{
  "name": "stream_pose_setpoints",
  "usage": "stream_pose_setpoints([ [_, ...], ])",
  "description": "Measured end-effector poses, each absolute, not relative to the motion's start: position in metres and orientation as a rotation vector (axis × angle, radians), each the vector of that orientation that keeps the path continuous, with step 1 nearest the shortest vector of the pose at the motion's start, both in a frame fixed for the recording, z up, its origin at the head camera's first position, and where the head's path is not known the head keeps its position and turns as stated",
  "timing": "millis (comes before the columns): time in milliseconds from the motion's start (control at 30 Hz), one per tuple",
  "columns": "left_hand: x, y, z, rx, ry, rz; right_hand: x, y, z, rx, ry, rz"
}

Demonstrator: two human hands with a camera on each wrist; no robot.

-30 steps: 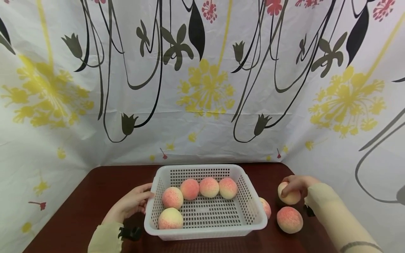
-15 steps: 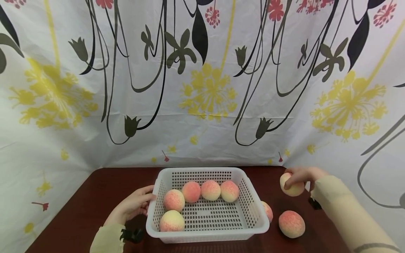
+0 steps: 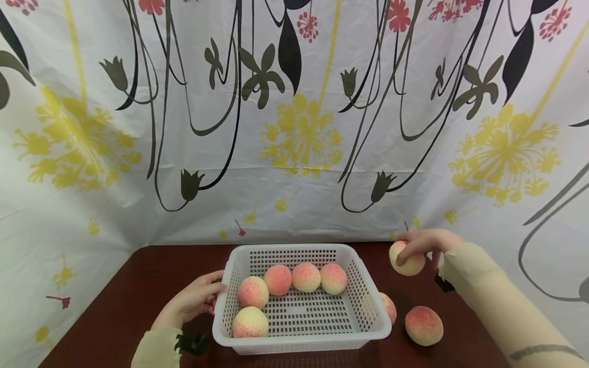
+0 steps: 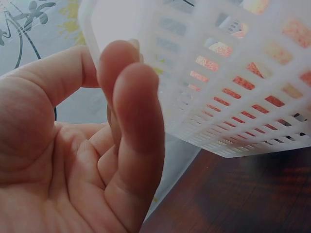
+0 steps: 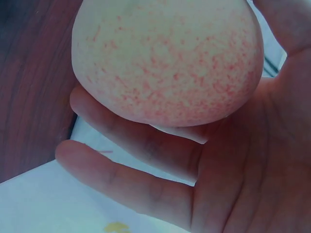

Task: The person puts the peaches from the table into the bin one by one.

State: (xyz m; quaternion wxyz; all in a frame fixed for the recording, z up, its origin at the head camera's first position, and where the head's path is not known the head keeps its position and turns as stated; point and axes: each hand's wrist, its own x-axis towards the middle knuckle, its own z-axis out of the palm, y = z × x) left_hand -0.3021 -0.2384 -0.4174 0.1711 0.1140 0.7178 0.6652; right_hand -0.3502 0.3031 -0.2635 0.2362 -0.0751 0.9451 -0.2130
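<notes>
A white plastic basket (image 3: 294,343) with slotted walls stands on the table. Inside it, several peaches (image 3: 306,277) lie along the back and left sides. At its left rim, my left hand (image 3: 195,299) grips the edge, thumb over the rim and fingers against the outer wall, as the left wrist view (image 4: 131,107) shows close up. Off the right of the basket, my right hand (image 3: 428,243) holds a pale yellow and pink peach (image 3: 406,259) above the table. In the right wrist view, that peach (image 5: 167,63) sits against the fingers, with two fingers stretched below it.
One redder peach (image 3: 424,326) lies on the dark red-brown table (image 3: 119,306) right of the basket. Another peach (image 3: 389,307) is partly hidden behind the basket's right wall. A white floral cloth (image 3: 294,214) hangs behind and along both sides.
My right hand has lifted the peach off the table and carried it up and left, towards the basket. The left hand stays at the basket's rim. The head view has shifted slightly.
</notes>
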Motion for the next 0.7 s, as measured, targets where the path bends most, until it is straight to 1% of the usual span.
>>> stream_pose_setpoints([
  [300,-0.302,-0.239,-0.419,0.309,2.059,1.871,-0.351,0.277,-0.26,-0.359,2.577,-0.501],
  [700,-0.304,-0.239,-0.418,0.286,2.11,1.845,-0.352,0.263,-0.26,-0.432,2.624,-0.424],
])
